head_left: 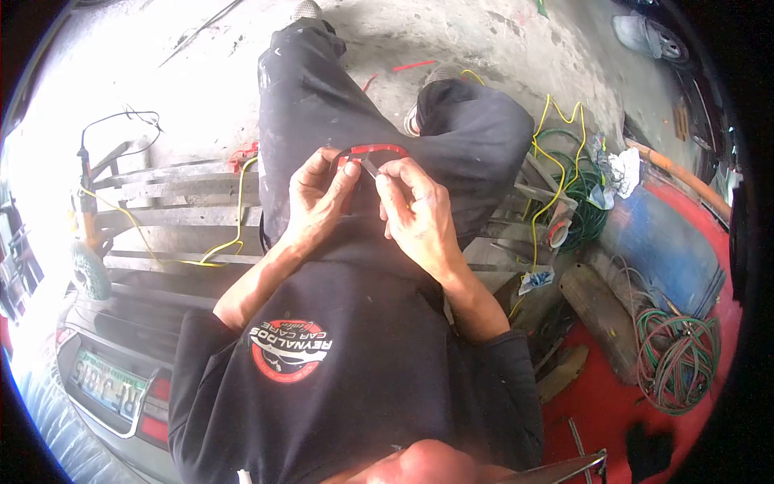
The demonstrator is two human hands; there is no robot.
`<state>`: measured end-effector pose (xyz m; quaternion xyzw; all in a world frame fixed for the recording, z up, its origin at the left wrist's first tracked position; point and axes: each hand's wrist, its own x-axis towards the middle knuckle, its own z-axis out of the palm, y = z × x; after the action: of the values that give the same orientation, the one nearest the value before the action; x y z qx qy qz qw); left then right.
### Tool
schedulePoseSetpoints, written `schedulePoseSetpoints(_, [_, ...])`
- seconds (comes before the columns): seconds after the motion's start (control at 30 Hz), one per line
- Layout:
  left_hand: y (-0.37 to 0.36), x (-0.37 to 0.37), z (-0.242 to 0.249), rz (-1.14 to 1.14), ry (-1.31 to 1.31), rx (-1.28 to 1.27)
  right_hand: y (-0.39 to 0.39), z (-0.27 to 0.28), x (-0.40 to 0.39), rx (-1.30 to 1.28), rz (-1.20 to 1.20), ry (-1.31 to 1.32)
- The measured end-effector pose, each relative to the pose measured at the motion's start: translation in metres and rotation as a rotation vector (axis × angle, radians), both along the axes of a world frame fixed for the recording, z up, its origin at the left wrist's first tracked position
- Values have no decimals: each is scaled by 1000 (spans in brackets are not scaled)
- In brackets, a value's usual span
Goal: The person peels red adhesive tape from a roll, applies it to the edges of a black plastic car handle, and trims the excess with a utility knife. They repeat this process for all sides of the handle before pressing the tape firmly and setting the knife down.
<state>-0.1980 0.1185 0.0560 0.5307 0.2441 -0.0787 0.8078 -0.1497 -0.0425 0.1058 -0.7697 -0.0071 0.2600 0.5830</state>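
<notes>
A curved strip, red along one face and dark along the other (pixel 379 148), arches over my lap between both hands. My left hand (pixel 318 194) pinches its near end between thumb and forefinger, with a bit of red showing by the thumb tip. My right hand (pixel 415 206) is closed, thumb against forefinger, on a small thin greyish piece (pixel 370 167) that points toward the left thumb. That piece is too small to name. Behind the hands are my dark trousers (pixel 314 97), and I sit on a slatted wooden bench (pixel 177 194).
Red strips (pixel 414 65) lie on the concrete floor ahead. A yellow cord (pixel 239 218) crosses the bench, near a power tool (pixel 84 189) at left. On the right are a green coiled hose (pixel 592 202), a blue panel (pixel 661 242) and bundled hoses (pixel 677 359). A car (pixel 113 387) stands lower left.
</notes>
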Motion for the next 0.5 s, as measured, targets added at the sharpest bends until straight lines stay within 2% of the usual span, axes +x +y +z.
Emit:
schedulePoseSetpoints(0.37, [-1, 1, 1, -7, -12, -15, 0, -4, 0, -5, 0, -17])
schedulePoseSetpoints(0.5, [-3, 2, 2, -48, -31, 97, 3, -1, 2, -112, 42, -114])
